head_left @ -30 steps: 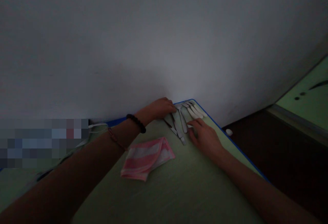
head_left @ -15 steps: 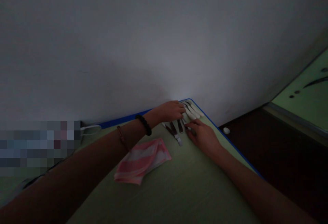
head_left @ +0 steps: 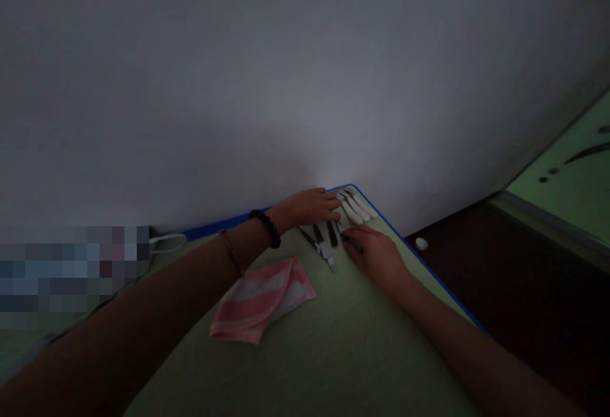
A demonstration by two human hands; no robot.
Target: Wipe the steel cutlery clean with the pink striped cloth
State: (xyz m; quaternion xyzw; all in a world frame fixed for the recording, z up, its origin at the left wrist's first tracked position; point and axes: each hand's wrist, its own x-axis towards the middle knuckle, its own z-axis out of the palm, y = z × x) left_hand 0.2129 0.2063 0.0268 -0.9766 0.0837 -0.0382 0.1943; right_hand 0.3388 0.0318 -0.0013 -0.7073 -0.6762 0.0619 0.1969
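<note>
My left hand reaches over the far corner of the table, palm down, its fingers stretched over the upper ends of several metal utensils. My right hand is closed, thumb and fingers around the lower end of a slim dark-handled utensil; its upper part lies by the left fingertips. Left of it lie dark-and-silver utensils and a silver-ended one. Several white-handled utensils lie side by side past my hands. What is under my left hand is hidden.
A pink-and-white striped cloth lies folded on the pale green table, which has a blue edge. A white cable lies at the left beside a blurred-out area. The wall stands behind. A small white object is on the dark floor.
My left hand has shifted very slightly left, and its fingers look a little more spread. The right hand stays at the same utensil. The view has shifted slightly.
</note>
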